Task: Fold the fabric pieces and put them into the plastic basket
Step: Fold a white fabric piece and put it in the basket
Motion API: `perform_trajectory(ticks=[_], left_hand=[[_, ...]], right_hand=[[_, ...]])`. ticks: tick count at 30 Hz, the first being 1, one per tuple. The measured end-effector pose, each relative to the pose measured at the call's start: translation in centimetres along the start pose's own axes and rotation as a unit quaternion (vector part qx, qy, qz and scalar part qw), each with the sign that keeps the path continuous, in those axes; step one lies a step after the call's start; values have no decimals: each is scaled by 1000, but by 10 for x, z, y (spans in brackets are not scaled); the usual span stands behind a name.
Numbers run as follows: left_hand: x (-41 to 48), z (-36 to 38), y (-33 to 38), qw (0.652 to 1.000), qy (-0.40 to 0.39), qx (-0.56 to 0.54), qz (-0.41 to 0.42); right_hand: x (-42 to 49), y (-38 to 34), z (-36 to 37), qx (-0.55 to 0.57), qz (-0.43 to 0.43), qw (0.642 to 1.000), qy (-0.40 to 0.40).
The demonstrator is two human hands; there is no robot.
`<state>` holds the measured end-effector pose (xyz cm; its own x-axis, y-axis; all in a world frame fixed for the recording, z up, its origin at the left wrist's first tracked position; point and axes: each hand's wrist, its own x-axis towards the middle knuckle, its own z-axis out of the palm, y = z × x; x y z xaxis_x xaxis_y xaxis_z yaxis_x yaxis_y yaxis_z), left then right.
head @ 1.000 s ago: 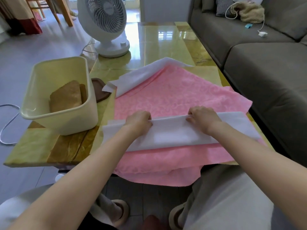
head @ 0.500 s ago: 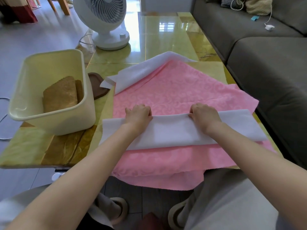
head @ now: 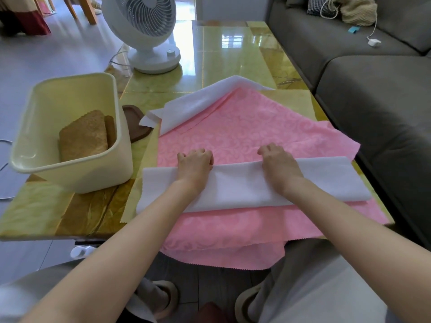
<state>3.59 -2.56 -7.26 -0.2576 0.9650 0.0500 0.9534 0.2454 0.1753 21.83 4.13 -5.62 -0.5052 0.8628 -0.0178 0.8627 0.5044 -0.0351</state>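
A white fabric (head: pixel 238 185) lies as a long folded band across a pink patterned fabric (head: pixel 245 127) spread over the table. My left hand (head: pixel 194 163) and my right hand (head: pixel 277 163) both grip the band's far folded edge, fingers curled over it. Another white fabric (head: pixel 198 99) lies rumpled at the pink cloth's far corner. The cream plastic basket (head: pixel 70 178) stands at the left with a folded brown fabric (head: pixel 82 136) inside it.
A white fan (head: pixel 149 31) stands at the table's far left. A dark brown heart-shaped dish (head: pixel 134 123) lies between basket and cloths. A grey sofa (head: pixel 373 101) runs along the right. The green glossy table (head: pixel 221 54) stretches beyond the fabrics.
The hands keep hold of the white band's far edge and have barely moved. The view has shifted slightly.
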Motion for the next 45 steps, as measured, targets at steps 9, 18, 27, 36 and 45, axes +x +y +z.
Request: perform_trajectory(ticks=[9, 18, 27, 36, 45], left_hand=[[-26, -10, -15, 994, 52, -99, -10], [-104, -2, -65, 992, 48, -59, -101], [-127, -2, -74, 979, 68, -63, -182], [-122, -13, -82, 962, -27, -99, -252], [-129, -27, -61, 928, 103, -280, -224]], right_hand=[[-38, -89, 21, 119, -130, 981, -75], [-40, -102, 29, 44, -68, 987, -136], [-53, -119, 36, 9, -78, 993, -86], [-57, -123, 38, 23, -67, 993, -95], [-60, -120, 38, 65, -109, 992, -11]])
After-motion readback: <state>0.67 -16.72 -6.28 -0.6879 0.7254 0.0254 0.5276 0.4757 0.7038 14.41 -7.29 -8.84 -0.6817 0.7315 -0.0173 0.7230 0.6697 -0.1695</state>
